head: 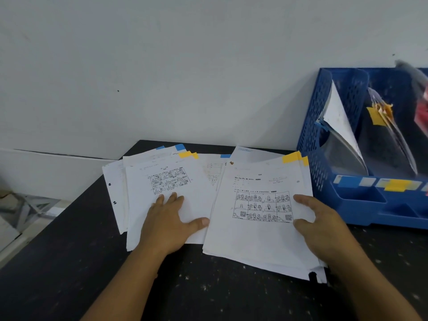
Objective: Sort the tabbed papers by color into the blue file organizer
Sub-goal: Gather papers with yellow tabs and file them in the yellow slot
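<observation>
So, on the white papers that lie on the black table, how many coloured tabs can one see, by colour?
Blue paper tabs: 3
Yellow paper tabs: 4, in two overlapping pairs
Total: 7 tabs in view

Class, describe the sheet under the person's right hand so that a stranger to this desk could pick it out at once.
Start at the blue file organizer on the black table; the paper pile nearest it lies under the right hand. Its top sheet has a twelve-panel cartoon grid and yellow tabs at its top right corner, and it overlaps the left pile.
</observation>
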